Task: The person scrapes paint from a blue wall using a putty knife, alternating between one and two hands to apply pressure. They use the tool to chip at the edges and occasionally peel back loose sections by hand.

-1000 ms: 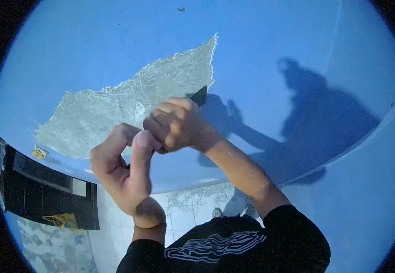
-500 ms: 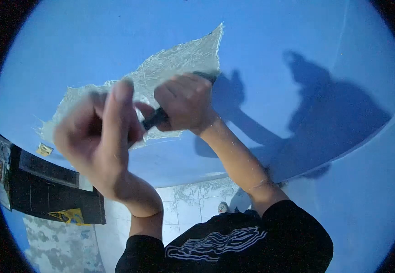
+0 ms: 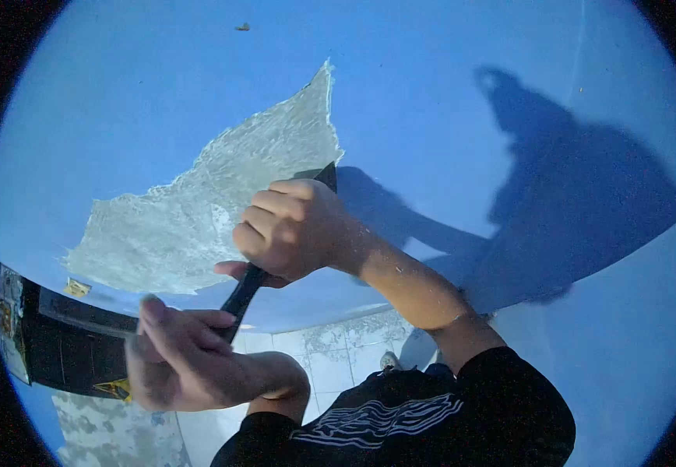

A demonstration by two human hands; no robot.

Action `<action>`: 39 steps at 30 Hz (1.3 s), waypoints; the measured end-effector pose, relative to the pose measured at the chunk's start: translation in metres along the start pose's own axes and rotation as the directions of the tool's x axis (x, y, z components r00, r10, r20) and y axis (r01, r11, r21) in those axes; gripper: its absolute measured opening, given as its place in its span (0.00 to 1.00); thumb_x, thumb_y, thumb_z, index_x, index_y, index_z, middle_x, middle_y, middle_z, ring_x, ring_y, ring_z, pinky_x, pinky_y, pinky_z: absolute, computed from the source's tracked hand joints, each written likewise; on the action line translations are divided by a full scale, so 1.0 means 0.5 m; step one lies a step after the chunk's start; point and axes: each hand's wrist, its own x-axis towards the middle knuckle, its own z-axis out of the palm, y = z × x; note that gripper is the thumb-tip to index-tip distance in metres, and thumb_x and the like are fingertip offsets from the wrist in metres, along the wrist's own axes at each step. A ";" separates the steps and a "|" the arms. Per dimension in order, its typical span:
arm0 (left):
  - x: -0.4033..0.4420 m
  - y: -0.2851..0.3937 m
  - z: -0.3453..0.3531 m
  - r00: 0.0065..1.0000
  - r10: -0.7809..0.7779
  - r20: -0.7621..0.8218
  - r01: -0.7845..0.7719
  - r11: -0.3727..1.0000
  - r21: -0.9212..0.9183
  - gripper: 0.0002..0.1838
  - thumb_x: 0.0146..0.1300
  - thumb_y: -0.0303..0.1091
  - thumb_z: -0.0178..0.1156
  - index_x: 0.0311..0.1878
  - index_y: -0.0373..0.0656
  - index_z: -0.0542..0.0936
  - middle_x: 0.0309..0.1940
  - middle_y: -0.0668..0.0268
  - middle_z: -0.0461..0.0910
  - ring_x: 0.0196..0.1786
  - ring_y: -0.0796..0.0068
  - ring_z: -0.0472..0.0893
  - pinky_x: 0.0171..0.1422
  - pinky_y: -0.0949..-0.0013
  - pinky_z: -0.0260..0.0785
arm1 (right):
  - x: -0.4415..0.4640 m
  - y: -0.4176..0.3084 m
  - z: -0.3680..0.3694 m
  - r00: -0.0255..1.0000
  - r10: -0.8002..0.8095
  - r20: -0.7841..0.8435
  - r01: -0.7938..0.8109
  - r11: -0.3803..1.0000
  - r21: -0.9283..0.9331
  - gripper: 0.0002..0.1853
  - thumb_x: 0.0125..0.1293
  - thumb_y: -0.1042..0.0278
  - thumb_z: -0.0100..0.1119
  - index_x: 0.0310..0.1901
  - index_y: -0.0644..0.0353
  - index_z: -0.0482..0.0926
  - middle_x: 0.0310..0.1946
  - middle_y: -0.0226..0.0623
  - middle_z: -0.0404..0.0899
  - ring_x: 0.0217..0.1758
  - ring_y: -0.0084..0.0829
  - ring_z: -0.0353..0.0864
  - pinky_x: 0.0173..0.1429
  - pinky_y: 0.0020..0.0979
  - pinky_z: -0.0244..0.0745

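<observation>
My right hand is wrapped round the dark handle of a scraper. Its dark blade shows beyond my knuckles, at the right edge of a bare grey patch on the blue wall. How far the edge sits under the paint is hidden by my hand. Lower left, my left hand is palm up and slightly blurred. Its thumb stands apart and its fingers are loosely curled, with the fingertips at the butt of the handle. Whether they press on it I cannot tell.
Blue painted wall surrounds the patch, with ragged pale paint edges. A dark cabinet-like piece stands lower left, near a yellow item. A small yellowish scrap is above it. White floor tiles lie below.
Both hands and the scraper have moved lower in view, and the handle now slopes more steeply. My left hand has turned palm up. The patch has shifted left and down in view.
</observation>
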 end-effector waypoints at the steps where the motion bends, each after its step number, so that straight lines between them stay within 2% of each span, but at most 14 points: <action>1: 0.009 0.003 0.008 0.999 0.033 -0.018 -0.032 0.999 0.026 0.24 0.68 0.29 0.60 0.14 0.42 0.65 0.05 0.68 0.61 0.08 0.79 0.65 0.18 0.77 0.57 | 0.002 0.001 0.006 1.000 0.014 0.013 -0.014 0.999 0.032 0.30 0.68 0.41 0.56 0.15 0.53 0.63 0.09 0.26 0.63 0.12 0.25 0.67 0.18 0.28 0.65; 5: 0.039 -0.010 0.031 0.983 0.150 -0.106 -0.156 0.986 -0.051 0.24 0.68 0.31 0.61 0.15 0.43 0.66 0.06 0.69 0.61 0.07 0.84 0.60 0.12 0.80 0.52 | 0.018 0.000 0.016 0.986 0.048 -0.160 -0.059 0.996 -0.065 0.27 0.69 0.44 0.57 0.18 0.54 0.67 0.10 0.25 0.63 0.12 0.24 0.67 0.17 0.26 0.64; 8: 0.072 -0.016 0.035 0.971 0.239 0.020 -0.237 0.967 -0.092 0.23 0.69 0.31 0.60 0.16 0.43 0.67 0.06 0.69 0.63 0.07 0.87 0.61 0.08 0.80 0.54 | 0.030 0.008 0.053 0.930 0.036 -0.366 -0.117 0.973 -0.201 0.27 0.70 0.45 0.56 0.18 0.53 0.64 0.09 0.25 0.63 0.12 0.23 0.65 0.15 0.25 0.61; 12: 0.063 -0.062 -0.009 0.944 0.299 0.141 -0.269 0.942 -0.202 0.22 0.70 0.30 0.57 0.18 0.42 0.65 0.05 0.67 0.63 0.06 0.84 0.62 0.10 0.79 0.56 | 0.022 0.004 0.033 0.963 0.050 -0.266 -0.077 0.993 -0.094 0.27 0.72 0.48 0.54 0.17 0.52 0.62 0.09 0.25 0.62 0.12 0.21 0.64 0.14 0.24 0.59; 15: -0.004 -0.034 -0.026 0.990 0.110 0.093 -0.102 0.991 -0.091 0.21 0.71 0.29 0.53 0.19 0.42 0.64 0.06 0.67 0.63 0.07 0.81 0.64 0.11 0.78 0.57 | 0.005 0.011 0.008 0.991 -0.089 -0.105 0.096 0.993 0.064 0.29 0.69 0.55 0.56 0.12 0.51 0.57 0.09 0.24 0.61 0.11 0.21 0.60 0.14 0.23 0.57; 19: -0.001 -0.062 -0.042 0.931 0.362 0.048 -0.346 0.917 -0.198 0.14 0.71 0.31 0.50 0.29 0.37 0.67 0.10 0.70 0.61 0.07 0.80 0.62 0.11 0.77 0.57 | 0.012 0.010 0.003 0.985 -0.093 -0.144 0.105 0.992 0.077 0.28 0.68 0.57 0.57 0.11 0.52 0.57 0.09 0.26 0.61 0.11 0.21 0.61 0.15 0.24 0.56; 22: 0.045 -0.071 -0.011 0.860 0.475 -0.184 -0.482 0.876 0.008 0.14 0.72 0.31 0.49 0.48 0.25 0.71 0.15 0.66 0.66 0.10 0.80 0.64 0.13 0.78 0.59 | 0.025 0.002 0.029 0.965 0.013 -0.262 -0.012 1.000 0.005 0.23 0.65 0.60 0.60 0.15 0.55 0.62 0.11 0.27 0.63 0.13 0.23 0.63 0.16 0.25 0.58; 23: 0.058 -0.067 -0.001 0.870 0.481 -0.104 -0.488 0.871 -0.058 0.15 0.72 0.31 0.50 0.50 0.24 0.71 0.18 0.63 0.69 0.12 0.78 0.67 0.13 0.78 0.62 | 0.026 0.003 0.037 0.947 0.058 -0.315 -0.076 0.996 -0.044 0.20 0.62 0.62 0.63 0.17 0.57 0.67 0.12 0.27 0.65 0.15 0.24 0.65 0.17 0.27 0.60; 25: 0.060 -0.080 0.006 0.754 0.606 -0.253 -0.497 0.779 0.383 0.15 0.73 0.30 0.52 0.50 0.23 0.71 0.21 0.59 0.72 0.14 0.76 0.70 0.14 0.76 0.66 | 0.024 0.003 0.032 0.949 0.071 -0.309 -0.080 0.997 -0.019 0.17 0.62 0.66 0.63 0.20 0.59 0.68 0.13 0.28 0.65 0.15 0.24 0.64 0.17 0.27 0.58; 26: 0.062 -0.090 -0.046 0.906 0.415 -0.084 -0.407 0.909 0.092 0.15 0.72 0.30 0.53 0.47 0.22 0.72 0.20 0.57 0.72 0.13 0.76 0.70 0.14 0.75 0.66 | 0.015 0.001 0.035 0.969 0.044 -0.242 -0.044 0.999 0.004 0.18 0.62 0.66 0.63 0.19 0.59 0.68 0.12 0.27 0.65 0.15 0.24 0.64 0.16 0.27 0.57; 29: 0.020 -0.110 -0.027 0.945 0.119 -0.305 -0.114 0.993 0.036 0.19 0.69 0.32 0.53 0.21 0.34 0.69 0.10 0.62 0.68 0.06 0.77 0.61 0.09 0.73 0.61 | -0.006 0.006 0.046 0.978 -0.108 -0.176 0.103 0.994 -0.040 0.20 0.59 0.72 0.60 0.12 0.59 0.65 0.10 0.26 0.62 0.15 0.24 0.63 0.16 0.29 0.55; 30: 0.017 -0.128 -0.050 0.985 0.136 -0.101 -0.162 0.936 -0.313 0.13 0.68 0.33 0.55 0.33 0.30 0.74 0.21 0.56 0.74 0.13 0.72 0.69 0.14 0.71 0.65 | -0.003 0.013 0.040 0.982 -0.104 -0.160 0.101 0.995 -0.023 0.19 0.60 0.71 0.61 0.13 0.59 0.66 0.11 0.26 0.63 0.15 0.24 0.64 0.17 0.28 0.56; 32: 0.045 -0.159 -0.127 0.973 0.226 0.044 -0.170 0.834 -0.525 0.15 0.66 0.33 0.58 0.46 0.27 0.80 0.37 0.46 0.81 0.26 0.61 0.81 0.23 0.65 0.75 | 0.005 0.008 0.029 0.988 -0.094 -0.125 0.097 0.995 0.020 0.19 0.60 0.70 0.61 0.15 0.60 0.67 0.11 0.27 0.63 0.16 0.25 0.65 0.17 0.28 0.57; 39: 0.059 -0.144 -0.005 0.933 0.360 0.018 -0.333 0.879 -0.341 0.10 0.65 0.33 0.58 0.41 0.34 0.79 0.34 0.53 0.80 0.26 0.64 0.80 0.23 0.65 0.74 | 0.004 0.006 0.034 0.947 0.079 -0.310 -0.080 0.997 0.011 0.21 0.64 0.69 0.63 0.17 0.58 0.64 0.12 0.25 0.60 0.14 0.21 0.60 0.16 0.24 0.51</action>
